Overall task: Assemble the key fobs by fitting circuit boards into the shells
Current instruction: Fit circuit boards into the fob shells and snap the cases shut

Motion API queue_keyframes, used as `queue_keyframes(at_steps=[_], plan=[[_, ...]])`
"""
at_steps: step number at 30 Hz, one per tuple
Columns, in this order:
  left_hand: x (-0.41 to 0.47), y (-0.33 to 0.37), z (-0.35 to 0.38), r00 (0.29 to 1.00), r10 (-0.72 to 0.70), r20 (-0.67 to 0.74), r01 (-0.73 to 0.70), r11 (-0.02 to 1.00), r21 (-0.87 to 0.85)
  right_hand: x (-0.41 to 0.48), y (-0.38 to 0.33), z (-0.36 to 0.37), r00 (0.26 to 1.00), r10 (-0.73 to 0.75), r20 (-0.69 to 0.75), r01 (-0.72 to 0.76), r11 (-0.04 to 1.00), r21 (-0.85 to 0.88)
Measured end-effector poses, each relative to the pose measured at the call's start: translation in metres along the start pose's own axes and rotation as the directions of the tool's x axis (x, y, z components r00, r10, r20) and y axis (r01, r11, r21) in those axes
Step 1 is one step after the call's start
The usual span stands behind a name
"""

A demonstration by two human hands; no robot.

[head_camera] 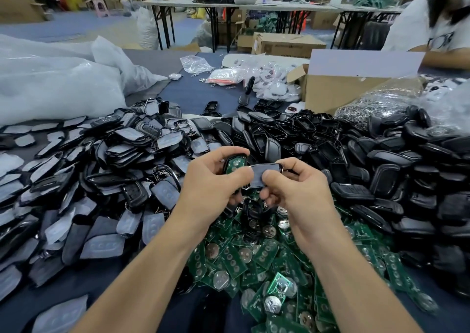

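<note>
A board-filled shell [235,164] is gripped in the left hand [212,181], a cover [264,174] pinched in the right hand [298,189]; heaped boards [254,256] at lower centre are left unfitted.

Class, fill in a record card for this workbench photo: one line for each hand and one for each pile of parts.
Left hand: grips black shell with green circuit board showing inside it
Right hand: pinches film-covered shell half beside it
Centre pile: loose green circuit boards, below the hands
Left pile: film-covered shell halves
Right pile: bare black shells
Stage: held halves not yet closed together
</note>
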State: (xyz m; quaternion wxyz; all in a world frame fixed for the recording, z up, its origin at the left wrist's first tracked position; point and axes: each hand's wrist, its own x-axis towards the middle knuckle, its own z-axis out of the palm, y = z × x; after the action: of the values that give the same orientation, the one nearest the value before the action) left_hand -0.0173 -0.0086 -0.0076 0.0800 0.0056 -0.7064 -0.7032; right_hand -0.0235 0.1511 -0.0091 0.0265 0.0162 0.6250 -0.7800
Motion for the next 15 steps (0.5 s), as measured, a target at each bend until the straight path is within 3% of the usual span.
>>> queue_keyframes(at_steps=[3,9,15], plan=[[0.002,-0.002,-0.003,1.0,0.015,0.003,-0.015,0.999,0.041,0.0,0.0,-0.001,0.998,0.033,0.056,-0.033,0.999,0.0],[0.007,0.002,-0.014,0.994,0.034,0.101,-0.037,0.999,0.028,0.0,-0.009,-0.007,0.912,0.302,0.279,-0.36,0.913,0.19],[0.007,0.003,-0.017,0.985,0.046,0.166,-0.05,0.999,0.017,-0.002,-0.014,-0.013,0.83,0.372,0.416,-0.492,0.84,0.229]])
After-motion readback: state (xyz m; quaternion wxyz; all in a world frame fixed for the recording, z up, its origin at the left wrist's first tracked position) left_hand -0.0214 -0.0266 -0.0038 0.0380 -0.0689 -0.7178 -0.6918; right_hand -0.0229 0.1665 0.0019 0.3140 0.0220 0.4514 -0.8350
